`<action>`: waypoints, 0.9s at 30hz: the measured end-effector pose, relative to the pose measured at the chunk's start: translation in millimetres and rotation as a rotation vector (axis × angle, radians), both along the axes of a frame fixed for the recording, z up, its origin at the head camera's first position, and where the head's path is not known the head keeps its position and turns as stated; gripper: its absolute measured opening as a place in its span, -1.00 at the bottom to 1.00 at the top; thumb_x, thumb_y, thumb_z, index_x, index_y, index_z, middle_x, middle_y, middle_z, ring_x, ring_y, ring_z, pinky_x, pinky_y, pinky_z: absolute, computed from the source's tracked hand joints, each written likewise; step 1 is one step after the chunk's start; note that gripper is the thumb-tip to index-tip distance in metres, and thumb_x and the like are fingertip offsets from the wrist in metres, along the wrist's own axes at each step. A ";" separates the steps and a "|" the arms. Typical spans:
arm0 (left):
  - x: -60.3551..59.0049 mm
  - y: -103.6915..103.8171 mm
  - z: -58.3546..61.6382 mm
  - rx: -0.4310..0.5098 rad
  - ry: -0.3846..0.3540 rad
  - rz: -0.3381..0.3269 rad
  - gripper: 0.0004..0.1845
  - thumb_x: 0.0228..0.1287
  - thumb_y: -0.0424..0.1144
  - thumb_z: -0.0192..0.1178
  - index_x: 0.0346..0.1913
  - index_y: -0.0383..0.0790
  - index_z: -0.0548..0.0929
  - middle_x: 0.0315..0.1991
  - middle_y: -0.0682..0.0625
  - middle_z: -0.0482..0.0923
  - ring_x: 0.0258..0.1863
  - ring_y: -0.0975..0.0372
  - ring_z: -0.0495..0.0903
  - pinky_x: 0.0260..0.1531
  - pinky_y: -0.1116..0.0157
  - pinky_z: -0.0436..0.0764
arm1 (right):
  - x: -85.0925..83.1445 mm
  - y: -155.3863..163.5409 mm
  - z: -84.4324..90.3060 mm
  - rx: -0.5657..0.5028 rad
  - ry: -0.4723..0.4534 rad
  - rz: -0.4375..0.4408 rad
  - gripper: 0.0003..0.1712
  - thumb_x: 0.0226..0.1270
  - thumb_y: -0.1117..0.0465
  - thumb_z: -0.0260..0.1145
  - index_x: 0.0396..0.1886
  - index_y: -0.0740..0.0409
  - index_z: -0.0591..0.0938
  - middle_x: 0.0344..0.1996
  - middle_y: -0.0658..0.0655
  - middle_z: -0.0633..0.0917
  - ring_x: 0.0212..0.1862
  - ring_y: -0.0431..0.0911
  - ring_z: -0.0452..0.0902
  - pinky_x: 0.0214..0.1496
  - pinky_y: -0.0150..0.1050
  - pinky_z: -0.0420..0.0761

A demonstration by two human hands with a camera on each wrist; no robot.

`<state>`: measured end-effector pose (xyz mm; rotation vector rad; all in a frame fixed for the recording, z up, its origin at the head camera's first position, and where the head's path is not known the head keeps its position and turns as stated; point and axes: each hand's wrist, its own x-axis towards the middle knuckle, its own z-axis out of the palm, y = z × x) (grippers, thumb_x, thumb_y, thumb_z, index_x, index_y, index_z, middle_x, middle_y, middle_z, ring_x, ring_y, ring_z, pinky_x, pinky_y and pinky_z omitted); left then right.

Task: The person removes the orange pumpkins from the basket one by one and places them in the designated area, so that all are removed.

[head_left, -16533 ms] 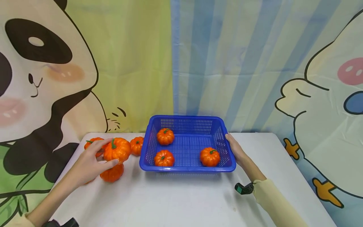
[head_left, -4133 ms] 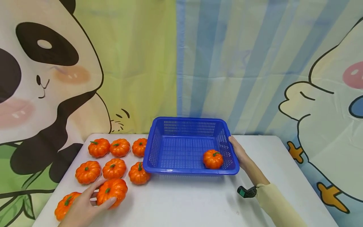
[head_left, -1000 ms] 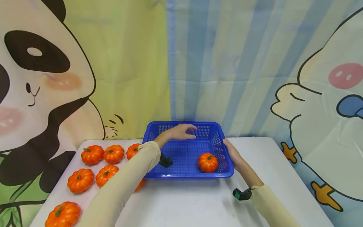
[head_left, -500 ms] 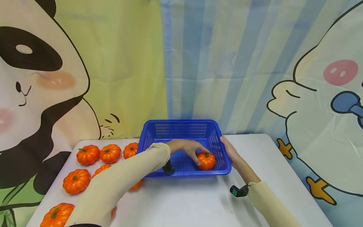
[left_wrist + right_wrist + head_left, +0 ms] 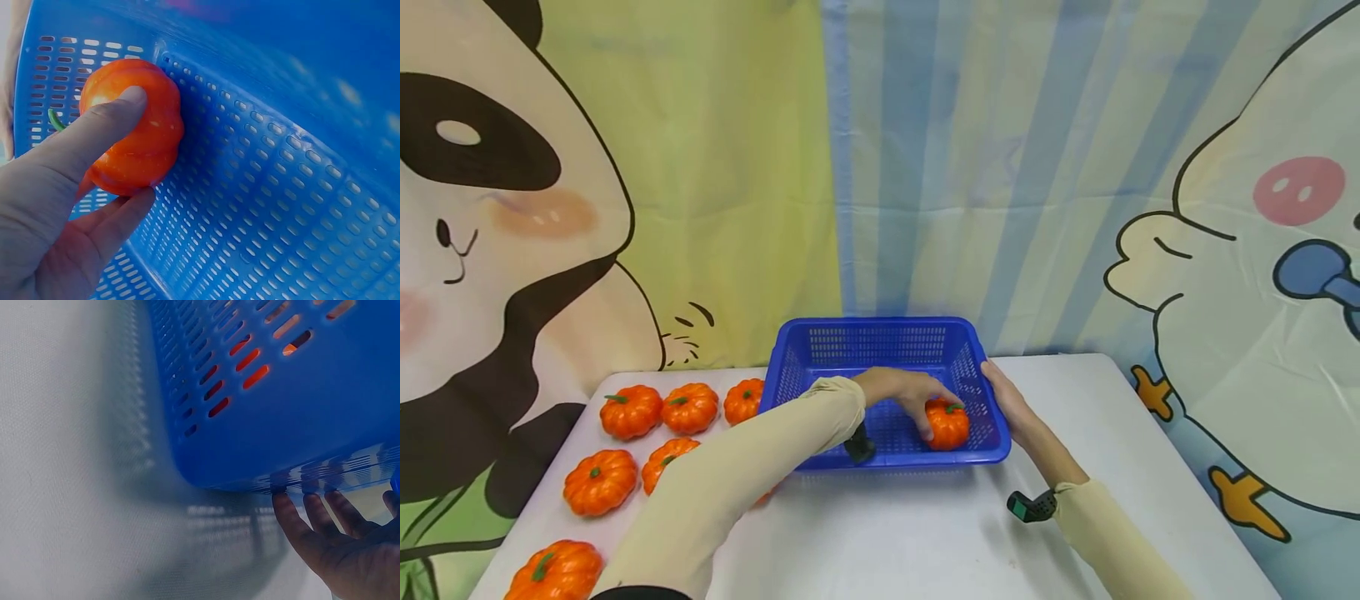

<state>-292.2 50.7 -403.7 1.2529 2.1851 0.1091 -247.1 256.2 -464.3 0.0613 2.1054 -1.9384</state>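
Note:
A small orange pumpkin [image 5: 948, 425] with a green stem sits at the right front of the blue plastic basket [image 5: 880, 459]. My left hand [image 5: 913, 397] reaches in across the basket and grips it. In the left wrist view, the thumb lies over the pumpkin [image 5: 134, 147] and the other fingers go beneath it. My right hand [image 5: 1011, 402] rests against the basket's right side. Its fairly straight fingers touch the perforated outer wall in the right wrist view, where orange shows through the slots.
Several more pumpkins stand in loose rows on the left of the white table [image 5: 880, 542], including a back-row pumpkin [image 5: 632, 412] and a front one [image 5: 553, 572]. My left sleeve [image 5: 737, 467] hides some. A printed curtain [image 5: 917, 167] hangs behind.
Pumpkins that were in the basket now stand at the left among the rows. My left hand let one go there, came into the basket and took hold of another. The right hand stayed.

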 end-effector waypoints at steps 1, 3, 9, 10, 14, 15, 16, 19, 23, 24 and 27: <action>-1.2 -0.4 -1.6 -0.003 0.000 -0.004 -0.17 0.15 -0.04 0.39 0.47 0.11 0.25 0.41 0.02 0.34 0.37 0.16 0.34 0.41 0.19 0.32 | -0.3 -0.7 -0.4 -0.002 -0.001 -0.001 -0.24 0.54 -0.26 -0.33 0.58 -0.11 -0.23 0.51 0.32 0.12 0.47 0.24 0.15 0.52 0.12 0.14; -3.4 -2.1 -4.4 -0.001 0.005 -0.014 -0.16 0.13 -0.02 0.40 0.46 0.11 0.25 0.41 0.03 0.34 0.36 0.17 0.35 0.40 0.21 0.32 | -0.9 -2.0 -1.1 0.004 0.003 0.001 -0.24 0.54 -0.27 -0.33 0.58 -0.12 -0.22 0.51 0.32 0.13 0.47 0.23 0.15 0.52 0.12 0.15; -10.6 -11.2 -4.0 0.062 0.064 -0.059 -0.21 0.09 0.00 0.42 0.41 0.08 0.36 0.30 0.04 0.46 0.24 0.19 0.44 0.29 0.26 0.44 | -0.5 -2.4 -1.3 0.008 0.007 0.000 -0.25 0.55 -0.25 -0.35 0.58 -0.12 -0.23 0.51 0.33 0.11 0.46 0.26 0.16 0.51 0.14 0.16; -11.8 -14.0 -2.1 0.082 0.076 -0.055 -0.22 0.08 0.00 0.42 0.40 0.08 0.38 0.28 0.04 0.49 0.22 0.19 0.46 0.26 0.27 0.47 | -0.1 -2.0 -0.9 0.004 0.006 -0.004 -0.26 0.56 -0.24 -0.35 0.58 -0.12 -0.23 0.51 0.33 0.10 0.46 0.26 0.15 0.51 0.15 0.15; -18.4 -32.2 10.4 0.200 0.127 0.017 -0.23 0.08 0.01 0.42 0.39 0.07 0.40 0.21 -0.01 0.52 0.14 0.18 0.48 0.18 0.26 0.51 | 0.5 -1.0 1.1 0.006 0.004 -0.007 -0.27 0.57 -0.22 -0.36 0.58 -0.11 -0.25 0.53 0.30 0.05 0.48 0.24 0.11 0.54 0.13 0.09; -19.9 -39.0 15.9 0.242 0.128 0.046 -0.23 0.08 0.00 0.42 0.39 0.05 0.40 0.20 -0.03 0.52 0.13 0.17 0.48 0.17 0.25 0.52 | 0.5 -0.9 1.4 0.003 0.002 -0.006 -0.27 0.57 -0.21 -0.36 0.58 -0.11 -0.25 0.53 0.30 0.05 0.48 0.22 0.10 0.54 0.11 0.09; -21.5 -46.4 21.3 0.280 0.123 0.086 -0.23 0.08 0.01 0.42 0.39 0.05 0.39 0.21 -0.04 0.50 0.14 0.16 0.47 0.16 0.23 0.52 | 0.5 -0.6 1.4 0.005 0.003 -0.005 -0.27 0.57 -0.21 -0.36 0.58 -0.11 -0.26 0.54 0.29 0.04 0.48 0.21 0.10 0.54 0.10 0.08; -26.1 -69.8 34.7 0.400 0.113 0.211 -0.22 0.07 0.01 0.42 0.39 0.07 0.39 0.18 -0.07 0.48 0.09 0.12 0.48 0.11 0.21 0.57 | -0.3 0.8 0.5 0.009 0.004 -0.018 -0.26 0.56 -0.22 -0.34 0.58 -0.10 -0.25 0.54 0.26 0.02 0.48 0.18 0.09 0.54 0.08 0.06; -22.0 -106.6 49.4 0.551 0.135 0.386 -0.20 0.01 0.02 0.44 0.38 0.08 0.41 0.14 -0.13 0.45 0.02 0.07 0.52 0.00 0.17 0.62 | -1.0 -1.1 -1.7 0.017 0.013 -0.028 -0.25 0.56 -0.23 -0.32 0.58 -0.09 -0.24 0.55 0.25 0.01 0.50 0.18 0.06 0.55 0.10 0.03; -16.7 -117.8 54.5 0.595 0.140 0.438 -0.20 0.01 0.00 0.45 0.38 0.05 0.41 0.13 -0.17 0.44 0.00 0.04 0.55 -0.03 0.15 0.64 | -0.9 -2.5 -1.9 0.020 0.012 -0.029 -0.25 0.56 -0.23 -0.32 0.58 -0.10 -0.23 0.55 0.24 0.01 0.51 0.18 0.05 0.56 0.09 0.03; 5.7 -152.0 67.6 0.717 0.175 0.618 -0.18 0.02 -0.03 0.46 0.39 -0.03 0.39 0.14 -0.24 0.42 -0.03 -0.04 0.60 -0.10 0.11 0.68 | -0.4 1.0 1.6 0.033 0.014 -0.034 -0.26 0.56 -0.22 -0.33 0.58 -0.09 -0.22 0.55 0.24 0.01 0.52 0.18 0.03 0.56 0.10 0.02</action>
